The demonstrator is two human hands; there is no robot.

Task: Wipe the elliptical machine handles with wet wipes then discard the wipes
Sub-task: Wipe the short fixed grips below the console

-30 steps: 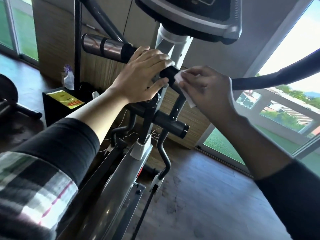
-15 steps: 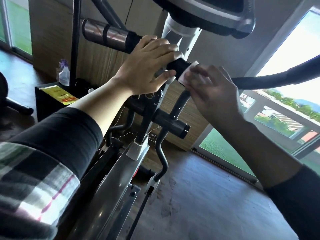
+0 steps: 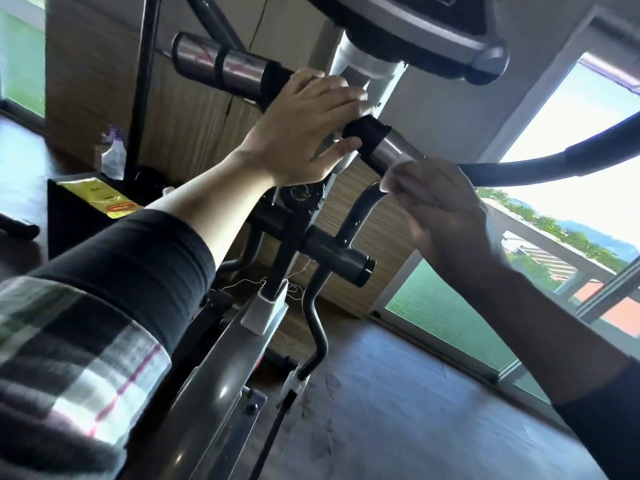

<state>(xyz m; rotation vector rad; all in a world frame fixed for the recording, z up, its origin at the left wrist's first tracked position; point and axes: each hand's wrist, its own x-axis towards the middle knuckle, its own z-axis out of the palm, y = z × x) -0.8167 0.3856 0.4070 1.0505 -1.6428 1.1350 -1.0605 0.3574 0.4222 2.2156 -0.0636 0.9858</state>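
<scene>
Currently the left hand (image 3: 304, 126) is curled over the fixed handlebar (image 3: 367, 136) of the elliptical machine (image 3: 221, 368), fingers wrapped across the top and thumb tucked under against the black foam collar. It grips the bar beside the grey centre column (image 3: 363, 74).

The right hand (image 3: 440, 206) holds a white wet wipe (image 3: 393, 176) bunched in its curled fingers. The wipe is pressed against the handlebar where the polished metal sensor section (image 3: 391, 152) ends. Only the edge of the wipe shows past the fingertips; the rest is hidden inside the hand.

On the far side of the column, the matching handlebar end (image 3: 221, 65) projects left, with two chrome bands separated by a black ring. A long curved moving arm (image 3: 540, 166) runs rightward behind the right hand, near it; whether the two touch cannot be determined. The console underside (image 3: 415, 32) overhangs both hands from above. Below the hands, a black crossbar (image 3: 332, 252) projects to the right, well apart from the wipe.

A wooden floor (image 3: 415, 410) lies open to the right of the machine frame, bounded by a sliding glass door (image 3: 450, 313).

At left, a black box (image 3: 69, 223) stands on the floor with a yellow packet (image 3: 104, 199) lying on its top. A spray bottle (image 3: 112, 155) stands just behind it; its contents cannot be determined.
</scene>
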